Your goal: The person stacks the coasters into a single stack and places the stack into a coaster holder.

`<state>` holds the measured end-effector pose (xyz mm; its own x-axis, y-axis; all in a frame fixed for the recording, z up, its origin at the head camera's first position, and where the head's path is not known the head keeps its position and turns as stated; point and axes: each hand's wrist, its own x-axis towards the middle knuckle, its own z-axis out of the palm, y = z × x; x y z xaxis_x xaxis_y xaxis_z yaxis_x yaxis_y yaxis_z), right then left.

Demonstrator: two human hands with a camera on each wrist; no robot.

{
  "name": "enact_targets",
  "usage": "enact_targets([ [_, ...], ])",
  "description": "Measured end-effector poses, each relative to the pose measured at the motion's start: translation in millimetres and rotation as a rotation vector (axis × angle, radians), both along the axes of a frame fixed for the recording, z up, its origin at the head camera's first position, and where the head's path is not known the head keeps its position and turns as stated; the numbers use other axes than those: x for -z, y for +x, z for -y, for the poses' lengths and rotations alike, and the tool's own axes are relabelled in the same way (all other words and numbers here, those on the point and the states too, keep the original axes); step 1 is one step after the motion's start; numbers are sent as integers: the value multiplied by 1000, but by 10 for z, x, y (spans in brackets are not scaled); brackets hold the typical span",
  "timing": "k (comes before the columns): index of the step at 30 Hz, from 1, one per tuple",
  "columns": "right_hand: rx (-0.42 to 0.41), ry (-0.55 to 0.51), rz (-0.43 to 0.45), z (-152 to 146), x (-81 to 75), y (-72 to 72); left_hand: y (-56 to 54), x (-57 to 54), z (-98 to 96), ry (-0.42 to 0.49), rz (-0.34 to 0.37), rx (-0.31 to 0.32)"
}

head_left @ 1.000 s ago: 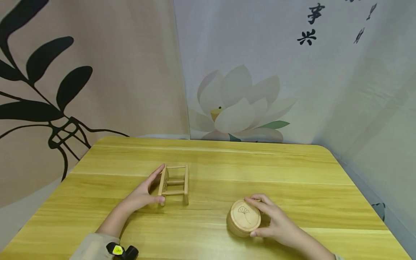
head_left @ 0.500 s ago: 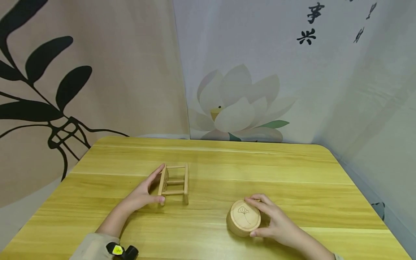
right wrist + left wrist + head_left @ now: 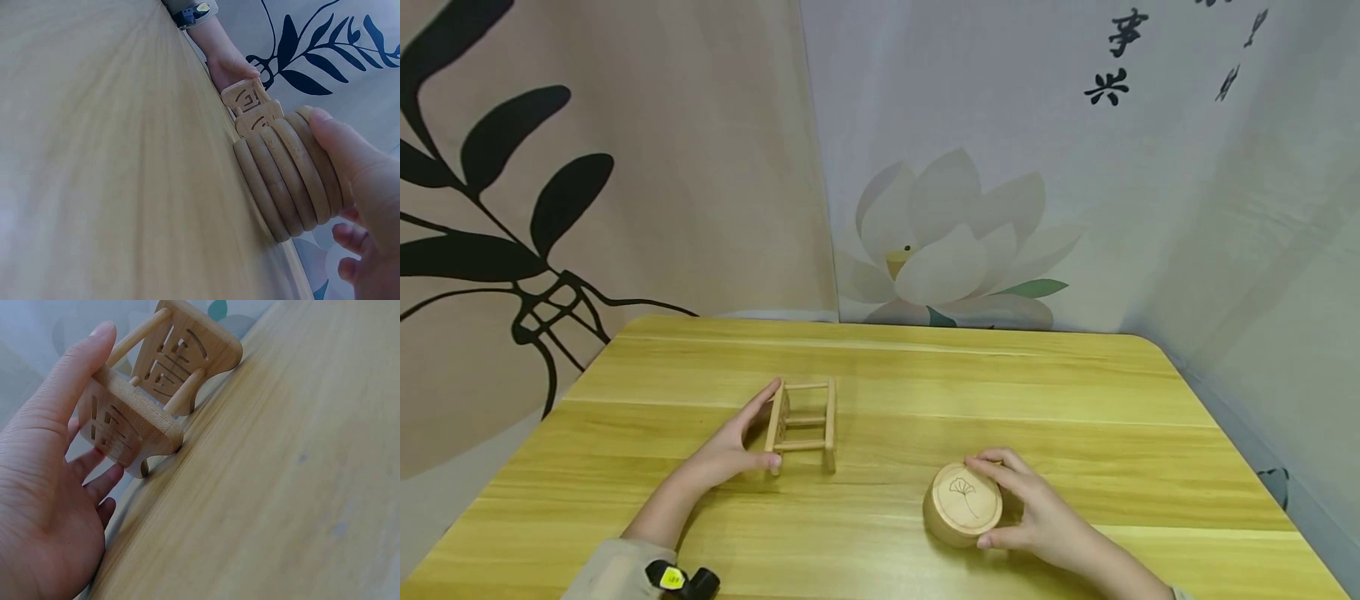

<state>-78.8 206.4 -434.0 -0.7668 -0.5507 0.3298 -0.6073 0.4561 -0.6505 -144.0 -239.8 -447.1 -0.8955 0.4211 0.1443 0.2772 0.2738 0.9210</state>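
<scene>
Okay, both hands loaded. Right hand (image 3: pixel 1033 517) has thumb and fingers clamped on a stack of round wooden discs (image 3: pixel 962 504), near side of the table (image 3: pixel 1075 400), right of center. Left hand (image 3: pixel 730 450) grips a small wooden rack (image 3: pixel 806 421) by its left end panel, thumb at the near end, index finger at the far end. Rack is farther out and to the left of the stack, well apart from it.

Doing this well, my take: right thumb sits high, on the edge of the top disc (right wrist view shows it), so the lower discs probably get little pinch. I'd reach thumb and fingers further down, squeeze evenly, keep the stack level. Loose discs would likely slip sideways otherwise. Can't tell if they're joined. Left hand: steady, light pressure; rack looks light and could skid or tip if I push on one panel only.

Around: printed cloth backdrop (image 3: pixel 722 167) behind the far edge, lotus and dark leaves on it. Black wrist device (image 3: pixel 672 576) with a yellow patch at my left sleeve (image 3: pixel 621 571).

In the way: on the stack's side, the rack's right panel and its round crossbars; at its near left corner, my own left thumb.
</scene>
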Motion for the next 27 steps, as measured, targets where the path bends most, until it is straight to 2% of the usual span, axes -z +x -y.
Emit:
enact_targets([
  [3, 1, 7, -3, -3, 5, 3, -3, 6, 1, -3, -7, 2],
  [14, 21, -26, 69, -23, 16, 22, -19, 27, 15, -19, -31, 5],
  [20, 33, -46, 29, -45, 47, 54, 7, -12, 20, -13, -34, -5],
  [27, 26, -82, 2, -51, 62, 74, 31, -97, -8, 5, -92, -17],
])
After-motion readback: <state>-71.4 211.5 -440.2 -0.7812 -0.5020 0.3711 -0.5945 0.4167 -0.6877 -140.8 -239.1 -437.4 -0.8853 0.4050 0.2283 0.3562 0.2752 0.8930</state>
